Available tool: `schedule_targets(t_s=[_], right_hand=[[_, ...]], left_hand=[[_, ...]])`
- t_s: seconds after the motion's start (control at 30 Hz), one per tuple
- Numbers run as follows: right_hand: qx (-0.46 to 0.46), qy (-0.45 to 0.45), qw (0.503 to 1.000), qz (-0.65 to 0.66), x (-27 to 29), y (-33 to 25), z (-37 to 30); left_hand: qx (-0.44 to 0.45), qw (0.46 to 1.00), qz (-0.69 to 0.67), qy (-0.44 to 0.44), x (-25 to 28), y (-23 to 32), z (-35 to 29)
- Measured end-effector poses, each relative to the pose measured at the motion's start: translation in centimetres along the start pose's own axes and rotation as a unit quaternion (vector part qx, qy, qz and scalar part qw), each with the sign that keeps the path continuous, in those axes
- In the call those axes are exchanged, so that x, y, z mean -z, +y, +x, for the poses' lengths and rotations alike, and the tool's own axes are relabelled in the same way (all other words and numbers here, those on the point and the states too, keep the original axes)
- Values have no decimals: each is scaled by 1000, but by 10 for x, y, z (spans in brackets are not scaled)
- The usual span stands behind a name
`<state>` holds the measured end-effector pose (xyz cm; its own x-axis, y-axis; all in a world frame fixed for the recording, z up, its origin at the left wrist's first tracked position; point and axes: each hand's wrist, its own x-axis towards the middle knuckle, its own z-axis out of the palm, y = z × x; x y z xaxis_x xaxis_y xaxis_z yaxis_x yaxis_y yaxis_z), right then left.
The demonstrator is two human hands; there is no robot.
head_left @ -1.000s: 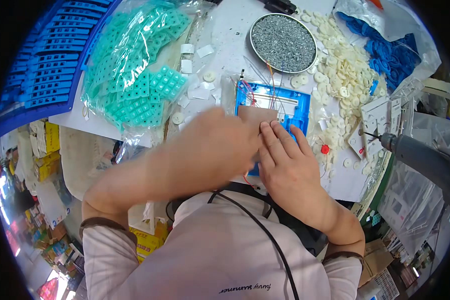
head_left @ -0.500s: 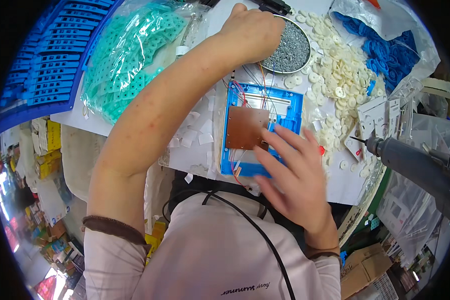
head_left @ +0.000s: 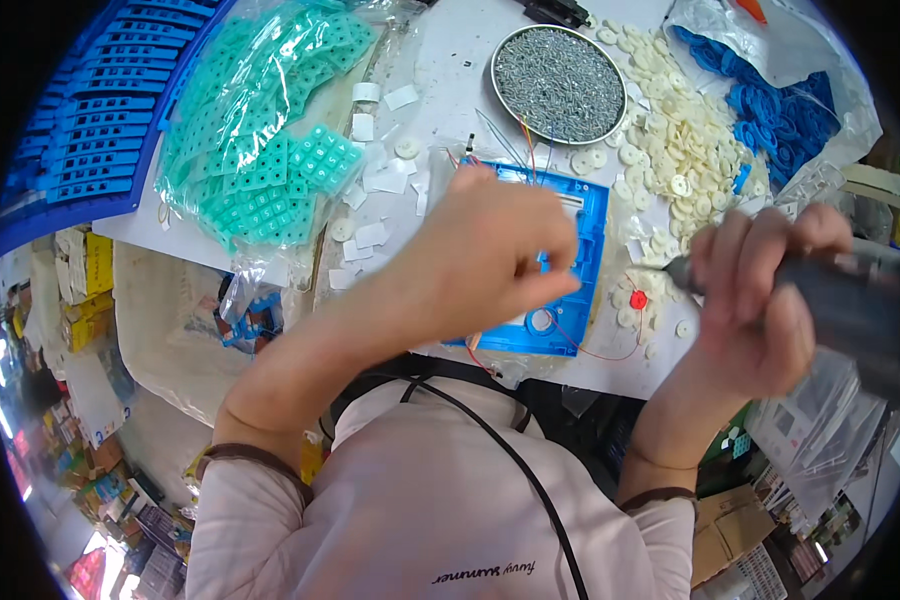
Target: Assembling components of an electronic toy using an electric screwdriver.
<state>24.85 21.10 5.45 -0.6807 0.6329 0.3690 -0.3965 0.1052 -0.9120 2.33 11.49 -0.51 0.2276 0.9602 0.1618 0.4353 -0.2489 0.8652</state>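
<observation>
The right hand (head_left: 745, 300) is wrapped around a dark grey power screwdriver (head_left: 860, 330), its thin bit (head_left: 650, 267) pointing left from that grip toward the blue plastic casing (head_left: 592, 250). The left hand (head_left: 495, 235) hangs half-curled over this casing, and I cannot tell whether it pinches anything; beyond that hand lies a heap of small silvery screws (head_left: 560, 85), and to its left, green keypads (head_left: 320, 160)
</observation>
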Motion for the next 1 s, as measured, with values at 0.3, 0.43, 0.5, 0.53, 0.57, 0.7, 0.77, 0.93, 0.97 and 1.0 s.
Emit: schedule_targets(t_s=[0.3,0.43,0.5,0.53,0.57,0.7,0.77,0.93,0.97,1.0], right_hand=[[37,26,997,57,-65,10,-15],[46,34,996,63,-68,12,-15],[46,34,996,65,-69,13,-15],[42,30,996,70,-68,11,-16],[36,27,996,74,-67,9,-17],[31,18,994,100,-52,2,-24],[57,55,992,95,-51,9,-23],[65,122,988,66,-47,14,-18],[68,120,989,61,-45,13,-19],[71,117,989,59,-44,14,-21]], left_hand=[[-109,985,104,78,-25,-12,-50],[-131,983,103,83,-23,-11,-51],[-138,981,102,87,-22,-10,-51],[-146,980,103,89,-24,-11,-50],[-153,979,103,90,-25,-11,-48],[-179,971,141,68,-25,-11,-37],[-190,969,159,-1,-7,-19,-8],[-17,899,395,191,9,-75,93],[57,899,409,145,2,-86,107],[58,903,406,127,3,-88,115]])
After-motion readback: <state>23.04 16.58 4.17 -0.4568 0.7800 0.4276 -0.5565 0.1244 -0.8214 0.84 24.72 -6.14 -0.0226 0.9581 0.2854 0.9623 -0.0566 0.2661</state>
